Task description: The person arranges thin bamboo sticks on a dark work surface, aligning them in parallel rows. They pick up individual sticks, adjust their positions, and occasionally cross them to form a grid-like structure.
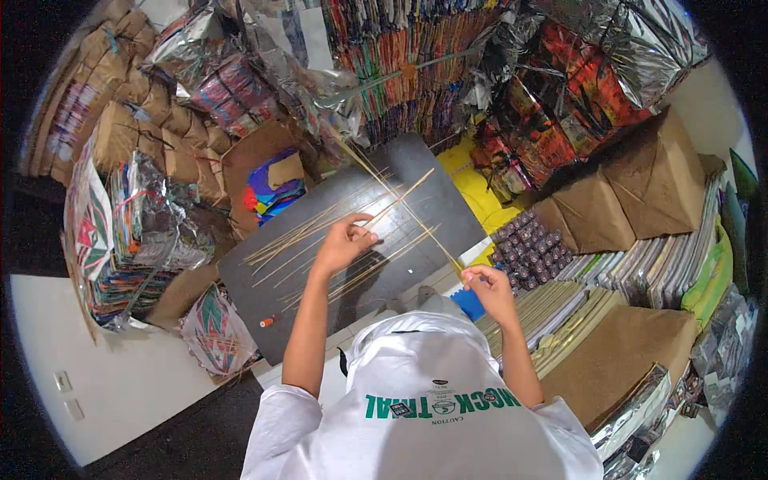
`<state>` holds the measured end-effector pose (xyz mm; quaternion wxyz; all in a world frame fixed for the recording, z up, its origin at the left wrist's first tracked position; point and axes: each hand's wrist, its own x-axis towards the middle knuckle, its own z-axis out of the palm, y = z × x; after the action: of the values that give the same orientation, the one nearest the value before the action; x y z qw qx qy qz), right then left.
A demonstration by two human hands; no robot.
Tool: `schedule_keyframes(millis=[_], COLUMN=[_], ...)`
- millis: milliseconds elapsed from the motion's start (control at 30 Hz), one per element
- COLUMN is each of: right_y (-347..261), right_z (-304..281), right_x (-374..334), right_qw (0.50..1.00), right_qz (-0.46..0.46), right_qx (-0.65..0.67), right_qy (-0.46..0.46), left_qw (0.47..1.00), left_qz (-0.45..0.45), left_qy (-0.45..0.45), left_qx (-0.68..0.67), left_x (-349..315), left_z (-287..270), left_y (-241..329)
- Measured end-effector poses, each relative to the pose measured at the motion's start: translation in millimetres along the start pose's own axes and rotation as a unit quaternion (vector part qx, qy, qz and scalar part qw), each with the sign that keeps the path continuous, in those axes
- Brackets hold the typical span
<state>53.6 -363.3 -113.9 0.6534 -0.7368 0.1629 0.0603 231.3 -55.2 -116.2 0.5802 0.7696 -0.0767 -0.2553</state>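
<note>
Crossed sticks [402,199] in both hands [346,242] [491,291]

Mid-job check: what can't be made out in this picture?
Head view:
- Long stick: near end covered by the right hand.
- Crossing stick: lower end lost behind the left hand.
- White speck: too small to identify.
- Top stack: cut off by the upper edge.

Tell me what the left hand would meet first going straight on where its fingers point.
Past the short stick at the left hand's fingertips, probably the long thin stick slanting to the right hand; depth is unclear, so it might pass over or under.
</note>
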Motion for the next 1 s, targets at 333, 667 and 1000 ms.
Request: schedule_keyframes(millis=[333,667,1000], right_y=[61,109,125], right_z=[-33,-24,-25], right_x=[47,105,113], right_qw=[0.993,0.990,0.984], right_qz=[-0.033,-0.012,-0.003], right_qx=[-0.101,-0.141,-0.175], right_qy=[0.049,0.026,0.010], left_qw=[0.961,0.921,0.892], left_qz=[-0.028,-0.109,-0.131], left_qy=[0.087,0.151,0.163], left_qx=[0.262,0.343,0.402], left_x=[-16,-18,-8], left_z=[-32,-23,-19], left_y=[-75,-115,-113])
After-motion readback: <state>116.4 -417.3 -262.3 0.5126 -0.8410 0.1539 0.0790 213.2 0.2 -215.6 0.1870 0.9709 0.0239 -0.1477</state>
